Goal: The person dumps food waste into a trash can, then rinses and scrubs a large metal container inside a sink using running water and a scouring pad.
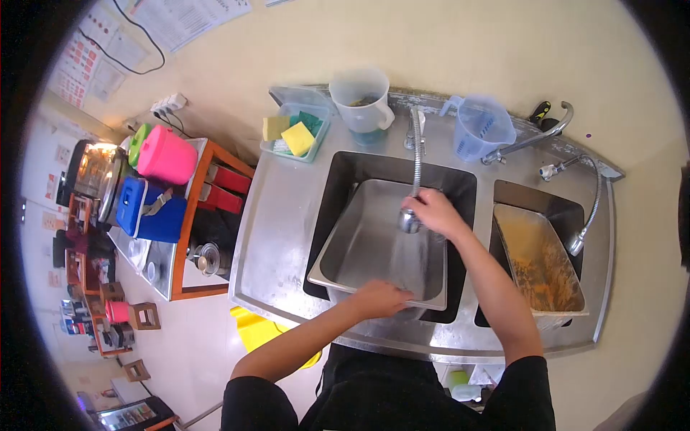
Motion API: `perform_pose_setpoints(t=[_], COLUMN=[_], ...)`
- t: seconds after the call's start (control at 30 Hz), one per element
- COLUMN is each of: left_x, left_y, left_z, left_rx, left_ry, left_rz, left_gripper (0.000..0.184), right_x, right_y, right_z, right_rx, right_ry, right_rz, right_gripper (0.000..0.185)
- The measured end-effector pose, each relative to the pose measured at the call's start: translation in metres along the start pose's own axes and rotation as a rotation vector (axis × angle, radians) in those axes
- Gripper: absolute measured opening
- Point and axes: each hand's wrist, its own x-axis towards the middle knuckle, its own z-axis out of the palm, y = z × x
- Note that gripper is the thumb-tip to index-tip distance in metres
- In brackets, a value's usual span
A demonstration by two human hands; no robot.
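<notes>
A rectangular stainless steel pan (pixel 359 244) lies tilted in the left sink basin (pixel 445 179). My left hand (pixel 381 299) grips the near rim of the pan, fingers curled over its edge. Above the pan's right side, my right hand (pixel 434 212) is wrapped round a spray head (pixel 409 221) on a flexible metal hose (pixel 417 158). Water sprays from the head down into the pan. The fingertips of my right hand are partly hidden behind the spray head.
In the right basin stands another pan (pixel 535 251) with orange-brown residue, beside a second sprayer (pixel 576 244). Along the back are a sponge box (pixel 296 147), a white jug (pixel 359 97), a bluish measuring jug (pixel 481 129) and a faucet (pixel 532 140). A shelf with a blue cooler (pixel 154 212) stands left.
</notes>
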Motion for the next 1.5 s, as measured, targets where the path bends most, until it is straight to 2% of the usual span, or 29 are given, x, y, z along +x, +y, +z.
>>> perform_pose_setpoints(t=[0.07,0.17,0.33,0.4,0.57,0.77,0.87,0.9,1.03,1.17,1.27,1.37,1.47,1.5], left_x=[-0.016,-0.029,-0.040,-0.046,-0.061,-0.082,-0.096,-0.106,-0.101,-0.092,-0.094,-0.099,-0.104,-0.113], left_y=[-0.011,-0.008,-0.007,-0.010,-0.016,-0.016,-0.034,-0.047,-0.051,-0.062,-0.085,-0.085,-0.086,-0.091], left_z=[-0.002,-0.013,-0.045,-0.059,-0.074,-0.079,-0.071,-0.062,-0.041,-0.034,-0.022,-0.029,-0.036,-0.036], left_rx=[0.125,0.174,0.227,0.226,0.160,-0.239,-0.317,-0.393,-0.628,-0.744,-0.842,-1.177,-1.222,-1.239], left_ry=[0.003,0.081,0.284,0.385,0.639,0.961,1.134,1.102,1.259,1.227,1.255,1.336,1.460,1.419], left_rz=[-0.040,-0.049,-0.051,-0.117,-0.385,-0.585,-0.640,-0.705,-0.690,-0.711,-0.728,-0.784,-0.808,-0.802], left_gripper=[0.026,0.022,0.022,0.021,0.021,0.037,0.043,0.048,0.050,0.052,0.051,0.050,0.051,0.054], right_x=[0.008,0.010,0.039,0.040,0.051,0.042,0.043,0.042,0.040,0.043,0.043,0.023,0.013,-0.004], right_y=[-0.012,-0.036,0.037,0.047,0.073,0.066,0.064,0.063,0.062,0.074,0.074,0.049,0.058,0.037], right_z=[0.017,0.025,-0.003,-0.028,-0.055,-0.052,-0.051,-0.051,-0.046,-0.034,-0.021,-0.013,0.011,0.005], right_rx=[0.057,0.059,-0.319,-0.470,-0.527,-0.503,-0.493,-0.486,-0.457,-0.379,-0.293,-0.024,0.124,0.136], right_ry=[-0.064,-0.043,0.154,0.197,0.174,0.198,0.179,0.181,0.205,0.231,0.222,0.209,0.349,0.337], right_rz=[0.025,-0.045,-0.036,0.015,-0.081,-0.079,-0.051,-0.052,-0.070,-0.124,-0.068,-0.047,-0.112,-0.046], right_gripper=[0.033,0.030,0.029,0.035,0.032,0.034,0.034,0.033,0.033,0.033,0.032,0.028,0.032,0.030])
